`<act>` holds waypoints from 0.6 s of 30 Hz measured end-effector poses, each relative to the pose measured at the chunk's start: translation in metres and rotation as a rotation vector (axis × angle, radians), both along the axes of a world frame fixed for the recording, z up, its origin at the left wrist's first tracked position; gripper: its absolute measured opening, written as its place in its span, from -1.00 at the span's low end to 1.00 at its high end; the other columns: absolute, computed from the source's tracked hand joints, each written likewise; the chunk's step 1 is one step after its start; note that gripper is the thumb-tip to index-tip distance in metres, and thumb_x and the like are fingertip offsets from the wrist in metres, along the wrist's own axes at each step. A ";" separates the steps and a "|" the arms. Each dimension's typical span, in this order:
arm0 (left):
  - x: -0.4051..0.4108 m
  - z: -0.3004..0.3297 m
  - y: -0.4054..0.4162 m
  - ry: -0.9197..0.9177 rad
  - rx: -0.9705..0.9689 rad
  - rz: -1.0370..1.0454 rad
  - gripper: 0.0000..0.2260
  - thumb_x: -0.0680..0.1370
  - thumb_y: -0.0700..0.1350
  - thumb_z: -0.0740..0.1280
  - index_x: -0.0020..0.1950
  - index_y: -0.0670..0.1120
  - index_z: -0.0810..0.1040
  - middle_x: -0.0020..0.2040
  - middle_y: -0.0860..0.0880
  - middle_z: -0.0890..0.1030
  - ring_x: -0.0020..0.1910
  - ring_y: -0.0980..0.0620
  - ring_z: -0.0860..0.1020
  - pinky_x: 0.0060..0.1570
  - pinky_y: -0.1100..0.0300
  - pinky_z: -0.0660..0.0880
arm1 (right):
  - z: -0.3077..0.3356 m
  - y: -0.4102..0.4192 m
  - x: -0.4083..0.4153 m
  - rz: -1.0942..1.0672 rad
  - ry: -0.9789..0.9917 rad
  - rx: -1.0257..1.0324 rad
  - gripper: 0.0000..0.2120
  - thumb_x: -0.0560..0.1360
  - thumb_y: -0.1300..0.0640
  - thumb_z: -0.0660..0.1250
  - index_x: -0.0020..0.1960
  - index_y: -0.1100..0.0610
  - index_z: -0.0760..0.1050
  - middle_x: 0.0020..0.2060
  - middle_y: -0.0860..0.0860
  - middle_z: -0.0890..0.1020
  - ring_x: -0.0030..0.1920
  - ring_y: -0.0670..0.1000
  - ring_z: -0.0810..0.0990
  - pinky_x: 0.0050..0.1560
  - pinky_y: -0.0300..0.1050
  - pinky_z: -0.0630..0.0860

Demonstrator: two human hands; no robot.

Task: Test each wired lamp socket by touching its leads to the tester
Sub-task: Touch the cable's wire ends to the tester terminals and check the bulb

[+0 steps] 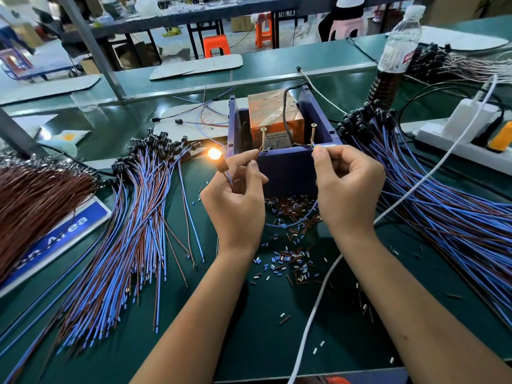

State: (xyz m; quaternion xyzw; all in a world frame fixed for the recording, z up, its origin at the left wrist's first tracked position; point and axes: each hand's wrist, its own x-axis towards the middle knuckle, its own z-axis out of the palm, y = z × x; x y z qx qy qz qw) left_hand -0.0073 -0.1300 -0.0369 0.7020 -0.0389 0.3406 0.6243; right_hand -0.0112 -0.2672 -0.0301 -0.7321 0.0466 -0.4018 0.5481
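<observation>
The tester [279, 162] is a purple box holding an orange transformer, with two brass screws, the left screw [262, 138] and the right screw [313, 134], standing at its front rim. My left hand [235, 195] grips a black lamp socket [221, 165] whose bulb [214, 153] glows orange, and pinches a brown lead against the left screw. My right hand [346, 184] pinches the blue lead [293, 223] at the right screw; that lead loops down under both hands.
Piles of blue and brown wired sockets lie to the left [138, 231] and right [443, 203] on the green mat. Cut insulation bits [291, 256] litter the middle. A white cable [318, 314], power strip [465, 139] and water bottle [399, 42] stand at right.
</observation>
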 end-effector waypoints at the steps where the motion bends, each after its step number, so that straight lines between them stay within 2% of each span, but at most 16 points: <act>1: 0.000 0.000 0.000 0.001 0.004 0.003 -0.86 0.62 -0.25 0.36 0.09 -0.11 0.70 -0.33 0.05 0.65 -0.39 0.19 0.54 -0.33 0.39 0.38 | 0.000 0.000 0.000 0.005 0.006 0.010 -0.77 0.62 0.07 0.40 -0.19 0.09 0.66 -0.43 -0.12 0.60 -0.43 -0.12 0.53 -0.35 -0.25 0.43; 9: 0.000 0.000 0.001 -0.030 0.033 0.021 -0.86 0.62 -0.23 0.36 0.09 -0.11 0.71 -0.33 0.06 0.66 -0.34 0.13 0.60 -0.24 0.37 0.45 | 0.001 0.001 -0.002 0.012 0.011 0.022 -0.77 0.62 0.08 0.40 -0.18 0.13 0.67 -0.42 -0.07 0.62 -0.41 -0.03 0.59 -0.35 -0.16 0.50; 14: -0.007 0.002 0.002 -0.136 0.082 0.082 -0.86 0.63 -0.22 0.35 0.10 -0.11 0.69 -0.33 0.03 0.66 -0.35 0.01 0.61 -0.26 0.23 0.51 | 0.001 -0.003 -0.011 0.011 -0.041 0.055 -0.79 0.64 0.13 0.37 -0.14 0.14 0.64 -0.42 -0.04 0.60 -0.42 -0.01 0.58 -0.37 -0.10 0.52; 18: -0.016 0.013 -0.020 -0.107 0.067 -0.002 -0.88 0.62 -0.25 0.36 0.07 -0.14 0.69 -0.35 0.02 0.64 -0.42 0.05 0.55 -0.35 0.23 0.43 | -0.001 -0.011 -0.025 0.008 -0.051 0.152 -0.81 0.66 0.14 0.36 -0.13 0.11 0.61 -0.45 -0.03 0.57 -0.44 -0.01 0.54 -0.37 -0.17 0.47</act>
